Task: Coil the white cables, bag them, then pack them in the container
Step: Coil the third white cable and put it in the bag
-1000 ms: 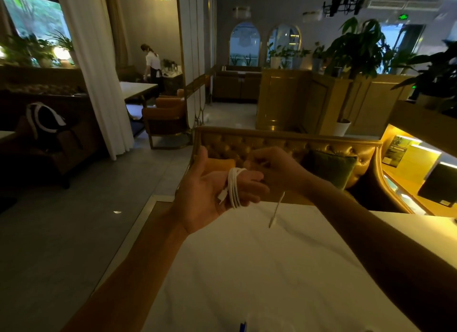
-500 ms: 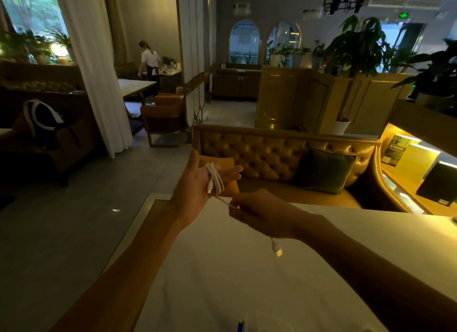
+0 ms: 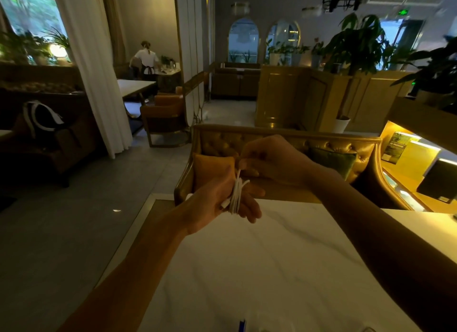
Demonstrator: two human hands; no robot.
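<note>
Table [image 3: 284,269]: a white marbled top fills the lower centre and lower right of the frame, with both forearms reaching over it.
Sofa [image 3: 284,143]: a tufted golden bench crosses the middle of the frame just beyond the table's far edge.
Cushion [image 3: 210,168]: orange, at the sofa's left end, directly behind the hands.
Left hand [image 3: 220,203]: centre of the frame, palm turned up, fingers stretched out loosely and mostly open; the cable is looped around them.
Right hand [image 3: 274,163]: just above and right of the left one, fingers pinched closed on the cable's free end.
Cable [image 3: 236,195]: white, wound in several turns around the left fingers, one plug end lying on the palm, the strand rising to the right fingertips.
</note>
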